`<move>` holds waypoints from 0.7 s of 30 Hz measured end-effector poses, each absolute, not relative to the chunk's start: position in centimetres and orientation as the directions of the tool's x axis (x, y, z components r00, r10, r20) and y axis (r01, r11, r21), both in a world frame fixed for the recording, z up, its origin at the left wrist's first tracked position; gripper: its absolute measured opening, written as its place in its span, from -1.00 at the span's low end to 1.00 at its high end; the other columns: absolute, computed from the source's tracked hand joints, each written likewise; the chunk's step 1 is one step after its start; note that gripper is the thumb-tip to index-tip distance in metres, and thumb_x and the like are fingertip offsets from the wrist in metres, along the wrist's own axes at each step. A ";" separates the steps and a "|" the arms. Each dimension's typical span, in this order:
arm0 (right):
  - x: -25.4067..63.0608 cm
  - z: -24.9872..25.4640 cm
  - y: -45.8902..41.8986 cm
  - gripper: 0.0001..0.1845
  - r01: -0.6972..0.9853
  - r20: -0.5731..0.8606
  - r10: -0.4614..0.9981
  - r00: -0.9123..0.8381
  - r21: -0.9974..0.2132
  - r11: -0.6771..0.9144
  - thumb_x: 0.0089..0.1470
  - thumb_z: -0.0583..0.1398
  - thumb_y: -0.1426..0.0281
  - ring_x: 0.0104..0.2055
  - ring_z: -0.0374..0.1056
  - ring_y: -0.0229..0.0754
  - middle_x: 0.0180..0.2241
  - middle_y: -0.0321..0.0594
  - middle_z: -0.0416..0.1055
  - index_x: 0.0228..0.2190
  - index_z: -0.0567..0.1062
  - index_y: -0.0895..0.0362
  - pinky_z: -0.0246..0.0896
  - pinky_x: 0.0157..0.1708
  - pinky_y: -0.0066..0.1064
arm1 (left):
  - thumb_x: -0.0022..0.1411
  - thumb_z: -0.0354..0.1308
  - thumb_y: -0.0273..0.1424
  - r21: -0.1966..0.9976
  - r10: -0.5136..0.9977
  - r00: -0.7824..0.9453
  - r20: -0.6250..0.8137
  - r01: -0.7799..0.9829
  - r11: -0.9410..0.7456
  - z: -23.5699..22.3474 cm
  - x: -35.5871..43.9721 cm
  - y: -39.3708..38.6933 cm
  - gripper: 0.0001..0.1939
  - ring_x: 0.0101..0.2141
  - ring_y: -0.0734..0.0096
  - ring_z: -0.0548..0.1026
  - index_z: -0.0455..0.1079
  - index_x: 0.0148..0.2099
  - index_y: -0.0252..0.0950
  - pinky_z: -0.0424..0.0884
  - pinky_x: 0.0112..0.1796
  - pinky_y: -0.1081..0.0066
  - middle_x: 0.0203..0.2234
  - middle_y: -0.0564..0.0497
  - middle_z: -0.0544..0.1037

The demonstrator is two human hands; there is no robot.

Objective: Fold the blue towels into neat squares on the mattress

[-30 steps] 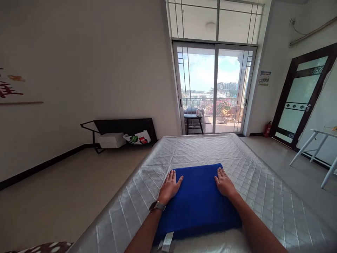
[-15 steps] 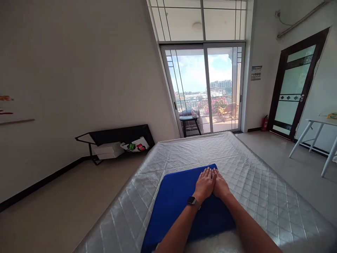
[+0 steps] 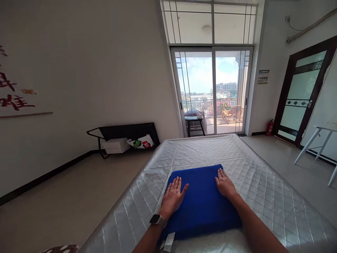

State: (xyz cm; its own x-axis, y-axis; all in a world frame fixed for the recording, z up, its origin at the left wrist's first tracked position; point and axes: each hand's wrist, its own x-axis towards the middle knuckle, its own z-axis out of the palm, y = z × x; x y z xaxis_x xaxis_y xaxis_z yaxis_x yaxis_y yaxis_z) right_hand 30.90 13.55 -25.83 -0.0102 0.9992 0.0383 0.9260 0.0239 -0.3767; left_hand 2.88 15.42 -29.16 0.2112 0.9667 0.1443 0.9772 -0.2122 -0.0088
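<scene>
A flat blue cushion (image 3: 201, 200) with a white tag (image 3: 169, 241) at its near left corner lies on a silver quilted mattress (image 3: 263, 189). My left hand (image 3: 172, 196), with a watch on the wrist, rests palm down on the cushion's left side, fingers stretched out and thumb apart. Along the far right edge of the cushion, my right hand (image 3: 225, 183) lies flat with its fingers extended. Neither hand grips anything.
Beyond the mattress stand a stool (image 3: 194, 121) and a sliding glass door (image 3: 213, 91). A black frame (image 3: 129, 131) with white boxes (image 3: 114, 146) is by the left wall. To the right are a fire extinguisher (image 3: 270, 128) and a white table (image 3: 325, 129).
My hands were together at the cushion's far right part. The left hand has moved across to the left side, while the right stays near the right edge. The view has shifted slightly left.
</scene>
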 end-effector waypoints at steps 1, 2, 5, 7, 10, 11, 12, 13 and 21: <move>30.9 -25.9 13.6 -0.30 0.930 0.040 0.999 -0.013 -0.367 0.027 0.34 -0.17 0.26 0.45 -0.25 -0.05 0.41 0.07 -0.15 0.34 0.00 0.47 -0.24 0.39 -0.21 | 0.42 -0.42 0.05 0.000 0.968 0.197 0.156 0.980 -0.200 -29.4 2.3 15.2 -0.16 0.37 0.10 0.04 0.03 0.42 -0.52 0.03 0.32 0.09 0.38 -0.24 0.03; 31.0 -25.9 13.7 -0.30 0.934 0.045 0.999 -0.017 -0.357 0.032 0.34 -0.17 0.26 0.45 -0.24 -0.05 0.40 0.08 -0.15 0.34 0.01 0.47 -0.24 0.39 -0.20 | 0.41 -0.41 0.05 0.008 0.969 0.184 0.167 0.982 -0.188 -29.6 2.0 15.1 -0.16 0.37 0.09 0.05 0.03 0.41 -0.52 0.04 0.32 0.08 0.38 -0.25 0.03; 30.9 -25.9 13.7 -0.31 0.948 0.070 0.997 -0.017 -0.316 0.039 0.34 -0.18 0.28 0.44 -0.20 -0.03 0.39 0.11 -0.11 0.33 0.03 0.48 -0.21 0.38 -0.15 | 0.41 -0.39 0.06 0.029 0.970 0.164 0.180 0.985 -0.172 -29.7 2.2 14.9 -0.15 0.36 0.05 0.06 0.04 0.41 -0.54 0.04 0.31 0.06 0.37 -0.27 0.05; 30.8 -25.8 13.3 -0.31 0.960 0.080 0.997 0.000 -0.279 0.023 0.35 -0.19 0.27 0.44 -0.19 -0.01 0.39 0.11 -0.10 0.33 0.05 0.46 -0.21 0.38 -0.13 | 0.41 -0.40 0.06 0.051 0.970 0.160 0.183 0.984 -0.172 -29.4 2.6 14.8 -0.14 0.36 0.03 0.08 0.06 0.40 -0.54 0.05 0.31 0.05 0.37 -0.29 0.07; 30.9 -25.8 12.2 -0.31 0.971 0.066 0.998 0.002 -0.240 0.014 0.36 -0.20 0.23 0.44 -0.21 -0.01 0.40 0.09 -0.11 0.34 0.05 0.41 -0.19 0.37 -0.09 | 0.40 -0.41 0.07 0.093 0.966 0.167 0.196 0.978 -0.188 -28.9 2.9 14.7 -0.14 0.36 0.02 0.08 0.09 0.40 -0.51 0.05 0.30 0.03 0.36 -0.28 0.11; 31.0 -26.0 11.7 -0.31 0.972 0.054 0.999 -0.005 -0.236 0.017 0.36 -0.20 0.23 0.45 -0.22 -0.02 0.40 0.08 -0.12 0.35 0.05 0.40 -0.18 0.36 -0.08 | 0.40 -0.42 0.08 0.105 0.966 0.169 0.196 0.976 -0.192 -28.8 2.9 14.7 -0.14 0.36 0.02 0.08 0.09 0.40 -0.51 0.05 0.30 0.03 0.36 -0.27 0.12; 31.2 -26.1 11.1 -0.31 0.971 0.041 0.999 -0.012 -0.236 0.021 0.36 -0.20 0.22 0.45 -0.23 -0.02 0.40 0.07 -0.14 0.35 0.04 0.39 -0.17 0.36 -0.08 | 0.40 -0.42 0.08 0.113 0.967 0.170 0.192 0.975 -0.194 -28.7 2.9 14.6 -0.13 0.36 0.02 0.08 0.09 0.40 -0.51 0.05 0.31 0.03 0.36 -0.27 0.13; 31.4 -26.4 10.4 -0.31 0.971 0.029 0.999 -0.017 -0.238 0.023 0.36 -0.19 0.22 0.45 -0.23 -0.03 0.41 0.06 -0.16 0.35 0.02 0.38 -0.18 0.37 -0.08 | 0.40 -0.43 0.08 0.116 0.967 0.173 0.187 0.974 -0.196 -28.6 2.9 14.6 -0.13 0.36 0.02 0.07 0.09 0.40 -0.51 0.05 0.31 0.04 0.36 -0.27 0.12; 32.0 -27.3 6.5 -0.29 0.957 0.048 0.998 -0.049 -0.283 0.061 0.37 -0.18 0.18 0.45 -0.26 -0.04 0.42 0.04 -0.19 0.36 0.00 0.38 -0.22 0.39 -0.13 | 0.39 -0.45 0.09 0.094 0.966 0.170 0.196 0.977 -0.191 -29.0 3.0 14.8 -0.11 0.36 0.05 0.06 0.07 0.40 -0.51 0.02 0.31 0.07 0.36 -0.28 0.12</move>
